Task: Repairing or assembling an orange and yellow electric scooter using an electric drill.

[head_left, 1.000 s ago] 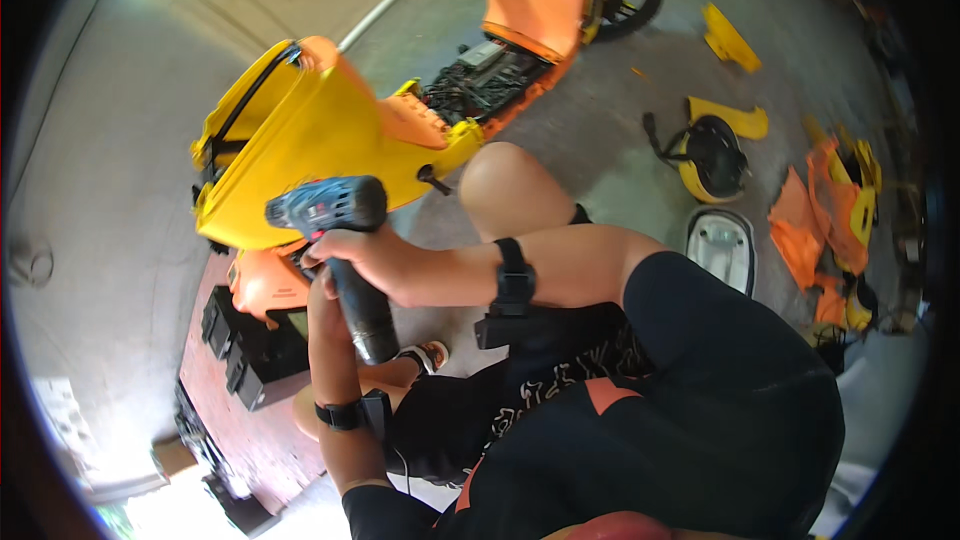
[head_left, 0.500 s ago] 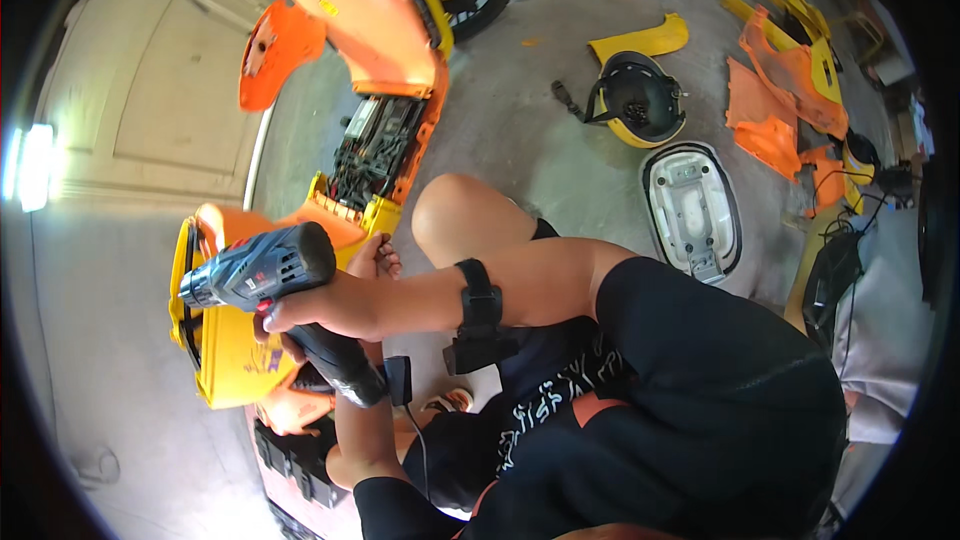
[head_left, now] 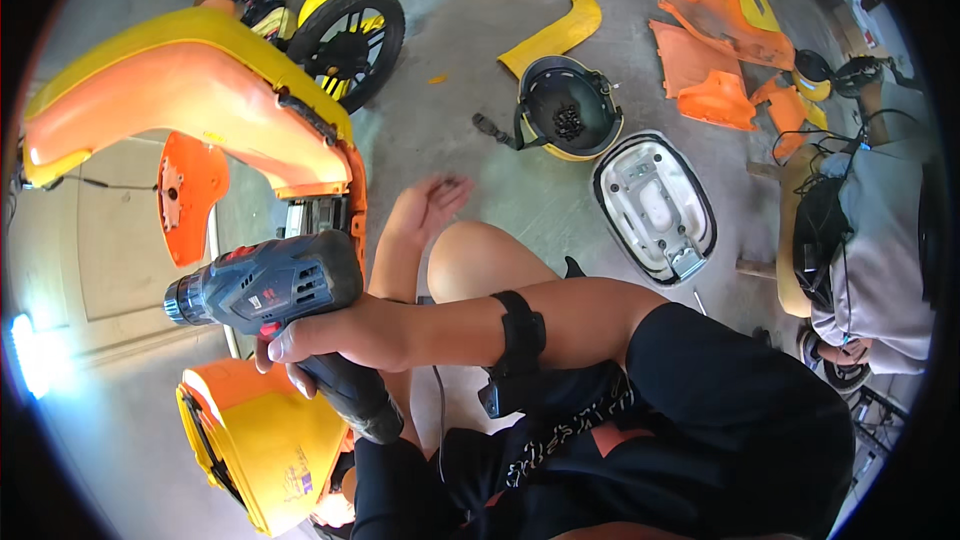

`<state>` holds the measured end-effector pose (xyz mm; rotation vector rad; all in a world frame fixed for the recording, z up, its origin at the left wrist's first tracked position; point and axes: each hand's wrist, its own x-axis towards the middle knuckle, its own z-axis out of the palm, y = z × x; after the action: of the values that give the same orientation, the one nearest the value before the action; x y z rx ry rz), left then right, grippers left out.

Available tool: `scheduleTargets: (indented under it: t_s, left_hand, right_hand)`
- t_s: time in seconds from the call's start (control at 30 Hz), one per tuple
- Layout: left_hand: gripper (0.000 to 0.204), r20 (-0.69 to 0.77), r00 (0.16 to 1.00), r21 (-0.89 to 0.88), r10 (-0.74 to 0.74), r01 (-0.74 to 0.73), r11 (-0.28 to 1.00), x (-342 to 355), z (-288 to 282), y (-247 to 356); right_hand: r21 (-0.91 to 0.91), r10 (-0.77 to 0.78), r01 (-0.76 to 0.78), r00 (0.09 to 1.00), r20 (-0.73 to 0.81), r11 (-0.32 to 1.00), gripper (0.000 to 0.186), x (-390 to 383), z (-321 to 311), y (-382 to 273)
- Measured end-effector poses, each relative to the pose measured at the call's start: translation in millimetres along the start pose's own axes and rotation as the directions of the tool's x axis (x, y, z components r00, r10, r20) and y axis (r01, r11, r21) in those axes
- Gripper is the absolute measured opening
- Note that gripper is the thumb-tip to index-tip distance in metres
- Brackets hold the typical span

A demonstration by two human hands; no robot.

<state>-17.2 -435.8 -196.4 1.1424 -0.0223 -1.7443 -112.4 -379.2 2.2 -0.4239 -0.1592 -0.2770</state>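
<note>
My right hand point(head_left: 335, 335) grips a blue and black cordless drill point(head_left: 285, 285), its chuck pointing left. Beyond that forearm, my left hand point(head_left: 438, 202) reaches out over the floor above my knee. Its fingers are drawn together, with something small and dark at them that I cannot make out. A yellow helmet point(head_left: 567, 108) lies upturned a little beyond this hand, holding several small dark pieces. Left of the hand stands an orange and yellow scooter point(head_left: 190, 100), its frame partly hidden by the drill. A yellow box-shaped part point(head_left: 275, 450) is below the drill.
A scooter seat point(head_left: 655, 205) lies underside up to the right. Yellow panels point(head_left: 553, 37) and orange panels point(head_left: 700, 70) are spread on the floor farther off. A black wheel point(head_left: 350, 50) stands at the far left. On the right, another person's grey clothing point(head_left: 880, 240) shows beside dark cables.
My left hand has moved away from the scooter toward the helmet. The drill stays in my right hand. The view has shifted, so the scooter and floor parts appear farther left.
</note>
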Motion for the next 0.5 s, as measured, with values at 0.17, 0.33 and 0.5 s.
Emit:
scheduleTargets:
  t_s: [0.17, 0.33, 0.5]
  left_hand:
    - [0.047, 0.135, 0.99, 0.213, -0.052, 0.022, 0.977, 20.1, 43.1, 21.6]
    - [0.043, 0.174, 0.984, 0.13, 0.044, -0.067, 0.989, -20.5, -25.3, 3.2]
    - [0.034, -0.247, 0.965, 0.055, 0.085, -0.073, 0.996, -132.1, -143.4, -25.2]
  right_hand:
    - [-0.02, -0.005, 0.004, 1.0, -0.029, 1.0, 0.027, 0.3, -10.0, -11.9]
    - [-0.049, -0.024, 0.021, 0.998, -0.061, 0.999, 0.025, 1.5, -7.9, -7.1]
    - [0.022, 0.105, -0.103, 0.988, -0.112, 0.994, 0.023, 11.5, 1.2, 24.2]
